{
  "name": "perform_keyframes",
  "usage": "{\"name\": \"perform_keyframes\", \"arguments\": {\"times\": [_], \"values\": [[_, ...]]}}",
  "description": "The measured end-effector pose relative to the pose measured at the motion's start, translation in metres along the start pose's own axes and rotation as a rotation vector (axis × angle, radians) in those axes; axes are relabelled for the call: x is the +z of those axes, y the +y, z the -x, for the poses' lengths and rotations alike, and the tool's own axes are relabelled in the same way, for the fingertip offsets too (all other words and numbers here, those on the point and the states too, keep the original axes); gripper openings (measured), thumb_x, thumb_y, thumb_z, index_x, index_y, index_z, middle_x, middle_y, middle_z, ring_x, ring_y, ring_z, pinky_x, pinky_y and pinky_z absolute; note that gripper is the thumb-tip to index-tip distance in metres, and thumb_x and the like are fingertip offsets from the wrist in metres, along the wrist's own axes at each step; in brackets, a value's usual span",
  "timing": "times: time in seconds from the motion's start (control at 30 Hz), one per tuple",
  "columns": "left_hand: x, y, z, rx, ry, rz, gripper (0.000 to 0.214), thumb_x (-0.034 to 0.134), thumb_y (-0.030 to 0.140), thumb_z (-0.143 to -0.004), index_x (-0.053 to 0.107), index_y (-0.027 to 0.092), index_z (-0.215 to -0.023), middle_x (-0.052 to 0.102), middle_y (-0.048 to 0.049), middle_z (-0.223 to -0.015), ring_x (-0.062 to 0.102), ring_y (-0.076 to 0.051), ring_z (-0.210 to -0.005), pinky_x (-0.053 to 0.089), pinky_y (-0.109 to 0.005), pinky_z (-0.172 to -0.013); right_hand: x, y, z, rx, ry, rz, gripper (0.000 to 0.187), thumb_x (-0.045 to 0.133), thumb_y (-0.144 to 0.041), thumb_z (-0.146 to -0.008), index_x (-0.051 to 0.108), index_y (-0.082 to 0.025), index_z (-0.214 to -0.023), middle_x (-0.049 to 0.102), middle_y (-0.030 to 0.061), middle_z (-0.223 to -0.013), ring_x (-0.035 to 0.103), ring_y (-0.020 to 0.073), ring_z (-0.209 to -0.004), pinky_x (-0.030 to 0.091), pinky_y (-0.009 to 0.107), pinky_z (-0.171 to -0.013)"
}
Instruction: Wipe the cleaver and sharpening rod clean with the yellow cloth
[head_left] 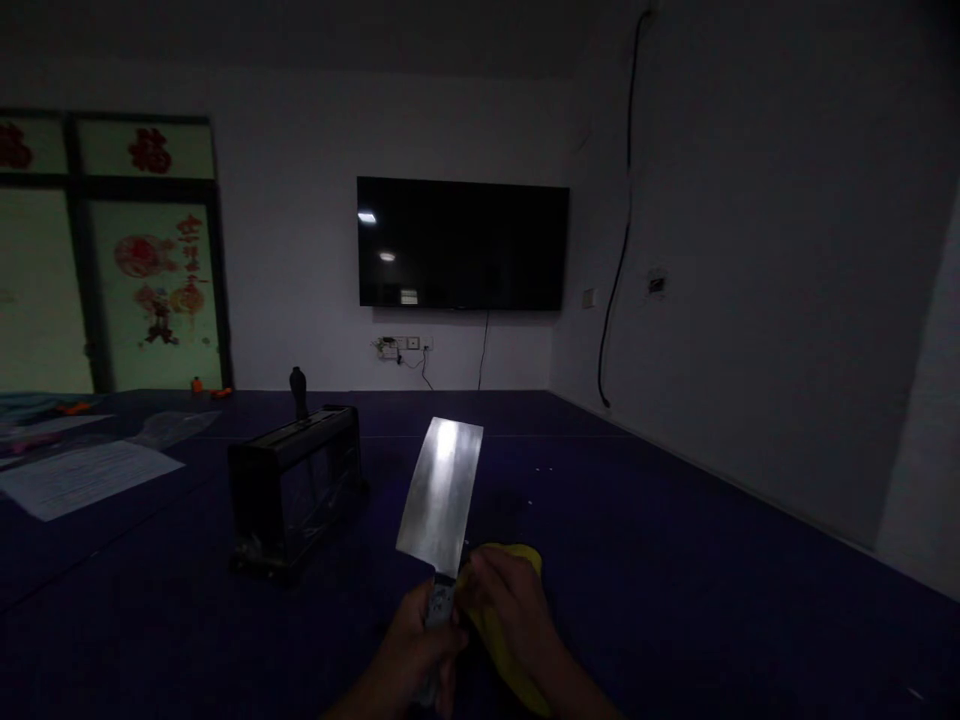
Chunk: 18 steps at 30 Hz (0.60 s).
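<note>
My left hand (pixel 421 645) is wrapped round the grey handle of a cleaver (pixel 442 490), its broad shiny blade pointing up and away from me. Beside the base of the blade, my right hand (pixel 516 605) is closed on a yellow cloth (pixel 529 553), part of which hangs down below the palm. The cloth is close to the cleaver's handle; whether it touches the metal I cannot tell. To the left of the blade stands a black knife block (pixel 296 480) with clear side panels and one dark handle (pixel 298 385) sticking up from its top.
The dark blue tabletop (pixel 637 560) stretches to the walls. Papers (pixel 90 478) and a crumpled clear plastic bag (pixel 169 428) lie at left, with small orange items (pixel 197 384) further back. A television (pixel 461 245) hangs on the far wall; a black cable (pixel 616 285) runs down the right wall.
</note>
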<state>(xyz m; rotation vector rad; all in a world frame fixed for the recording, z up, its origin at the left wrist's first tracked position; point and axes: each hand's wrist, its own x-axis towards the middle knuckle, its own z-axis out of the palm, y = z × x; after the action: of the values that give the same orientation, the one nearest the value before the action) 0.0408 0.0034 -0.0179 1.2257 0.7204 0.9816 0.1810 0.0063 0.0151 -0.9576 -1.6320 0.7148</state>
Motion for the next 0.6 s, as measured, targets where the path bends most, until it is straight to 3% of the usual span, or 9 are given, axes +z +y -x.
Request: {"name": "perform_keyframes", "arguments": {"times": [0.1, 0.2, 0.3, 0.43, 0.5, 0.6], "values": [[0.001, -0.002, 0.004, -0.033, -0.032, -0.07, 0.033, 0.069, 0.031, -0.052, 0.045, 0.018, -0.071, 0.046, 0.009, -0.037, 0.039, -0.006, -0.026, 0.03, -0.015, -0.031, 0.004, -0.001, -0.004, 0.07, 0.14, -0.126, 0.047, 0.05, -0.058, -0.078, 0.054, -0.017, -0.055, 0.049, -0.001, -0.049, 0.046, 0.0116, -0.047, 0.033, 0.024, -0.047], [0.001, -0.002, 0.008, -0.06, -0.069, -0.14, 0.031, 0.071, 0.026, -0.053, 0.05, 0.016, -0.074, 0.051, 0.007, -0.05, 0.041, -0.004, -0.032, 0.033, -0.016, -0.035, 0.005, -0.004, -0.009, 0.147, 0.162, -0.221, 0.05, 0.056, -0.064, -0.07, 0.049, -0.018, -0.049, 0.04, -0.0046, -0.041, 0.035, 0.0083, -0.038, 0.025, 0.022, -0.039], [-0.001, 0.0, 0.01, -0.046, -0.088, -0.188, 0.042, 0.073, 0.041, -0.053, 0.053, 0.015, -0.08, 0.053, 0.0045, -0.056, 0.041, -0.005, -0.032, 0.03, -0.017, -0.034, 0.005, -0.007, -0.011, 0.199, 0.155, -0.283, 0.052, 0.057, -0.067, -0.065, 0.05, -0.017, -0.05, 0.04, -0.0048, -0.039, 0.033, 0.0073, -0.035, 0.022, 0.022, -0.036], [-0.007, 0.011, 0.012, -0.005, -0.092, -0.189, 0.066, 0.06, 0.066, -0.06, 0.052, 0.013, -0.099, 0.053, 0.0021, -0.053, 0.046, -0.01, -0.036, 0.036, -0.021, -0.037, 0.004, -0.009, -0.014, 0.233, 0.289, -0.381, 0.051, 0.059, -0.067, -0.061, 0.05, -0.017, -0.05, 0.043, -0.0047, -0.039, 0.033, 0.0068, -0.033, 0.022, 0.021, -0.034], [-0.011, 0.019, 0.015, 0.072, -0.041, -0.224, 0.07, 0.057, 0.07, -0.061, 0.053, 0.013, -0.103, 0.055, -0.0003, -0.06, 0.051, -0.012, -0.045, 0.042, -0.023, -0.043, 0.002, -0.008, -0.016, 0.272, 0.347, -0.428, 0.05, 0.061, -0.066, -0.058, 0.05, -0.018, -0.051, 0.044, -0.0048, -0.039, 0.033, 0.0065, -0.032, 0.021, 0.02, -0.033], [-0.014, 0.031, 0.022, 0.322, 0.093, -0.421, 0.07, 0.065, 0.065, -0.058, 0.057, 0.016, -0.107, 0.059, -0.0044, -0.077, 0.058, -0.017, -0.065, 0.048, -0.027, -0.058, -0.003, -0.006, -0.018, 0.322, 0.421, -0.482, 0.049, 0.063, -0.064, -0.057, 0.049, -0.018, -0.049, 0.043, -0.0049, -0.036, 0.033, 0.0061, -0.03, 0.02, 0.02, -0.032]]}}
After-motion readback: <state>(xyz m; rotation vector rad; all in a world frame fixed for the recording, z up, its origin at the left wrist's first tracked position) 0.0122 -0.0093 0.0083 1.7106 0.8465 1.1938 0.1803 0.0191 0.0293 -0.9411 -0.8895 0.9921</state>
